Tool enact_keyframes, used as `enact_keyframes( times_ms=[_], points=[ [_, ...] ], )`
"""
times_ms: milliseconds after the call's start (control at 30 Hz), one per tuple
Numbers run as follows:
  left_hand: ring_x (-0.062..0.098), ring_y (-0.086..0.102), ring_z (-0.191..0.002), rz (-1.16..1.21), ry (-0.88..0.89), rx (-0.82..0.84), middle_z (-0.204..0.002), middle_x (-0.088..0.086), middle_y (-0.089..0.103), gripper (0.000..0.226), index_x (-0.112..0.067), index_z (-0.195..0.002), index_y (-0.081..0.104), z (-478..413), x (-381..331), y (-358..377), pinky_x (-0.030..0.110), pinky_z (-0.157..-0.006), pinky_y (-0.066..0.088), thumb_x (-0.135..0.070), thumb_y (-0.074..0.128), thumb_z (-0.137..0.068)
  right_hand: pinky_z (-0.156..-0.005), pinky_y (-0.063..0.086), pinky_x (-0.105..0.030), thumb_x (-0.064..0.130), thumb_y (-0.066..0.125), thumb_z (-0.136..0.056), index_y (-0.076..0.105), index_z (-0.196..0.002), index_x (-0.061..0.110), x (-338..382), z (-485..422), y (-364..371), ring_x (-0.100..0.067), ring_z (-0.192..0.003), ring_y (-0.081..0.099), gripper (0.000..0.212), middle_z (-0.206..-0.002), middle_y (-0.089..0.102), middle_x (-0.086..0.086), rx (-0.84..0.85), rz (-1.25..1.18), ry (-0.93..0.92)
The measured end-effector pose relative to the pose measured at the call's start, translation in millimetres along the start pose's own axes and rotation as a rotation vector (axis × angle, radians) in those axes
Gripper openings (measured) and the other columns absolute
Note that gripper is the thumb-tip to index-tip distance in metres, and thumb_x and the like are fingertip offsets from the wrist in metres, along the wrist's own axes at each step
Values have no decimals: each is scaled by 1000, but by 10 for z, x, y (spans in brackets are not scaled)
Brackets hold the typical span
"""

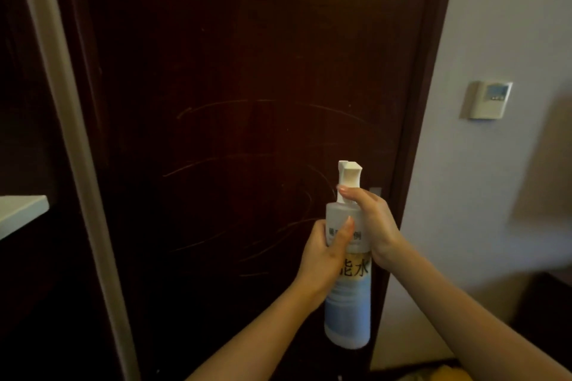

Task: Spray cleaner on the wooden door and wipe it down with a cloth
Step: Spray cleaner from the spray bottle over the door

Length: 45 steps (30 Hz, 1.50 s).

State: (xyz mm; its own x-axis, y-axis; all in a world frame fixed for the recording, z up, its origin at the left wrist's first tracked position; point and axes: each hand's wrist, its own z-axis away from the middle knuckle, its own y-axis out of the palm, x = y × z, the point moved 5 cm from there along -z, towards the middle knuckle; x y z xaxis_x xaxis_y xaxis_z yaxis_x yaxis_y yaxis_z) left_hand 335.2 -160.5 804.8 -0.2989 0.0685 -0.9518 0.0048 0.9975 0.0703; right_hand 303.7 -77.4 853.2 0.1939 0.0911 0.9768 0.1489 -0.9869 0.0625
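Observation:
The dark brown wooden door [241,102] fills the middle of the head view, with pale curved scratch-like streaks across it. In front of its lower right part I hold a spray bottle [348,312] upright, white and pale blue with a white spray head. My left hand [325,254] grips the bottle's upper body, thumb across the label. My right hand [371,219] curls round the bottle's neck just below the spray head, a finger at the trigger. A yellow thing [442,374] shows at the bottom edge; I cannot tell what it is.
A pale frame strip [71,133] runs down the left, with a white shelf edge [21,210] beside it. Right of the door frame is a light wall carrying a small white control panel [487,99]. Dark furniture [544,312] stands low at the right.

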Motion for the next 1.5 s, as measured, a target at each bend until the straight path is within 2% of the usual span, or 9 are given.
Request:
enact_keyframes(
  times_ms=[167,367,567,733,833,1000,1100,1333,1500],
  points=[
    [13,66,-95,-9,27,0,-107,3,64,58,-20,-114,47,-47,12,46,30,-81,55,-58,52,-71,-60,50,-29,29,63,-82,62,-83,12,-18,-2,-63,-18,-64,61,17,-70,63,-5,-49,-28,-18],
    [12,67,-90,2,66,5,-102,2,65,50,-23,-105,50,-135,-62,68,28,-78,56,-58,53,-69,-58,50,-27,29,63,-82,61,-85,10,66,-14,-102,-17,-63,61,19,-71,61,-5,-100,-49,-90],
    [15,68,-89,6,76,17,-100,5,67,64,-15,-108,53,-223,-113,162,33,-79,56,-66,62,-71,-58,51,-28,32,65,-78,62,-87,11,138,-45,-210,-17,-64,61,23,-72,62,-6,-144,-67,-122],
    [16,67,-90,-12,63,34,-101,6,67,49,-14,-108,53,-258,-136,289,34,-79,57,-54,57,-79,-60,52,-33,43,65,-61,63,-82,15,169,-60,-335,-22,-64,63,35,-73,63,-9,-196,-82,-120],
    [16,67,-90,-25,51,38,-102,7,66,43,-15,-108,53,-274,-122,335,36,-80,56,-50,57,-84,-60,51,-33,45,66,-60,63,-81,15,170,-59,-396,-23,-64,63,37,-72,64,-9,-218,-80,-139],
    [15,68,-89,36,16,22,-101,7,67,55,-15,-108,52,-210,-66,328,34,-79,57,-58,57,-75,-56,52,-30,43,74,-63,62,-79,13,115,-37,-363,-20,-59,62,36,-69,62,-9,-146,-65,-127],
    [15,67,-90,10,9,-1,-102,6,67,55,-16,-107,52,-168,-13,247,36,-81,56,-61,60,-76,-58,52,-31,40,68,-70,62,-82,13,46,-19,-295,-20,-61,63,31,-72,63,-10,-110,-75,-100],
    [12,67,-88,-22,-19,-64,-99,2,66,66,-18,-106,52,-21,99,27,31,-78,56,-69,61,-65,-62,53,-31,45,69,-60,63,-88,12,-214,34,-85,-20,-62,64,44,-71,65,-8,-30,-157,12],
    [11,67,-87,-45,-32,-87,-99,2,66,63,-18,-106,51,90,195,-80,27,-75,56,-65,53,-64,-63,52,-32,44,68,-62,62,-83,13,-351,77,-2,-19,-61,64,39,-69,65,-6,13,-142,38]
  ],
)
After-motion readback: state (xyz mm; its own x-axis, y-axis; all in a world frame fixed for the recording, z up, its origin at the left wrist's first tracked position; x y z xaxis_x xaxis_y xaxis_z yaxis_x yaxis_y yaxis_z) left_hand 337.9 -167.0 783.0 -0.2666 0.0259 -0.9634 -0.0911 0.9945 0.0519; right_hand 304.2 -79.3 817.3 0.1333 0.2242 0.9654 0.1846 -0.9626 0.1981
